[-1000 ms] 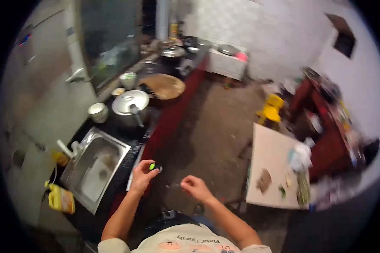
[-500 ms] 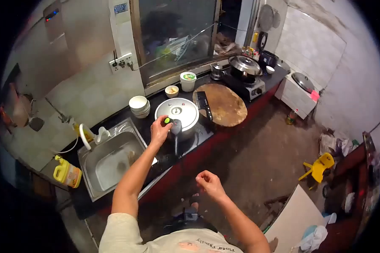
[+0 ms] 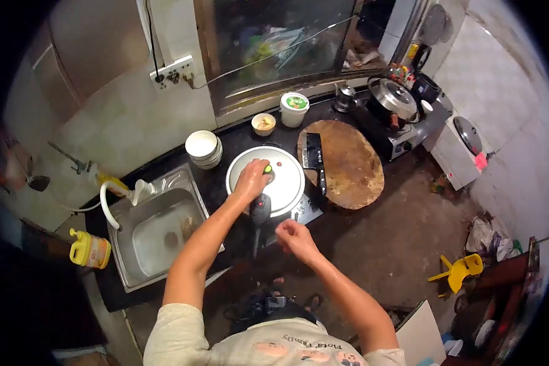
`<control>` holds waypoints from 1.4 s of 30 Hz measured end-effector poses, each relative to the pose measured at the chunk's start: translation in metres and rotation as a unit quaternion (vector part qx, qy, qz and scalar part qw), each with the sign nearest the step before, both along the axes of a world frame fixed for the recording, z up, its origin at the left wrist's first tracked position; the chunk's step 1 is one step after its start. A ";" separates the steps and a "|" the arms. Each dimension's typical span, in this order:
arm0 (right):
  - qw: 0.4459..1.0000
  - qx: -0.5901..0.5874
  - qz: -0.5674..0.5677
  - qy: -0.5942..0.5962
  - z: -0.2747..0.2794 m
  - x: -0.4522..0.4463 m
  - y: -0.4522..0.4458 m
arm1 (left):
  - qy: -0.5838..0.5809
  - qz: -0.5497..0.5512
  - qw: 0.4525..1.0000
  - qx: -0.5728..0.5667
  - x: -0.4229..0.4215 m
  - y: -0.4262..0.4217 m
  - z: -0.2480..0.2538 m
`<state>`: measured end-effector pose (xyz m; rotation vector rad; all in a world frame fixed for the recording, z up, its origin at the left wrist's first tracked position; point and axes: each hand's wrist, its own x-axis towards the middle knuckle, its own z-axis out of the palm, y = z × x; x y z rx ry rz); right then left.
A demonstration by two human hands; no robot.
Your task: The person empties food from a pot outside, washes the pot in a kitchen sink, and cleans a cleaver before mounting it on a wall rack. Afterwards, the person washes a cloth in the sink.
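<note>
My left hand is closed round a small black and green cap, over the middle of the pressure cooker's silver lid. The cooker's black handle points toward me. My right hand is closed in front of the cooker, its fingers curled together; whether anything small is inside cannot be made out. A cleaver lies on the round wooden chopping board to the right of the cooker.
Left of the cooker are stacked white bowls and the steel sink. Behind it stand a small bowl and a white tub. A lidded wok sits on the stove at right. A yellow chair is on the floor.
The view has turned from the room toward the counter. My left hand has moved with the cap onto the cooker's lid. My right hand has come nearer the counter.
</note>
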<state>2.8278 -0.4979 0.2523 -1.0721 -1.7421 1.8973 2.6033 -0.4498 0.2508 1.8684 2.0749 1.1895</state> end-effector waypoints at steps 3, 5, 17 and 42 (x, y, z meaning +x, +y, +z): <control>0.999 -0.006 0.037 -0.006 -0.015 -0.013 0.004 | 0.019 0.002 1.000 -0.010 0.005 -0.002 -0.003; 0.998 -0.034 0.056 -0.013 -0.023 -0.023 0.005 | 0.054 -0.011 0.998 0.014 0.004 -0.002 -0.004; 0.991 -0.069 0.108 -0.041 -0.042 -0.011 0.018 | 0.010 0.066 0.998 -0.017 0.015 -0.003 0.004; 0.968 -0.246 -0.045 -0.011 -0.050 -0.057 -0.008 | -0.532 0.122 0.774 -0.321 0.079 -0.139 -0.059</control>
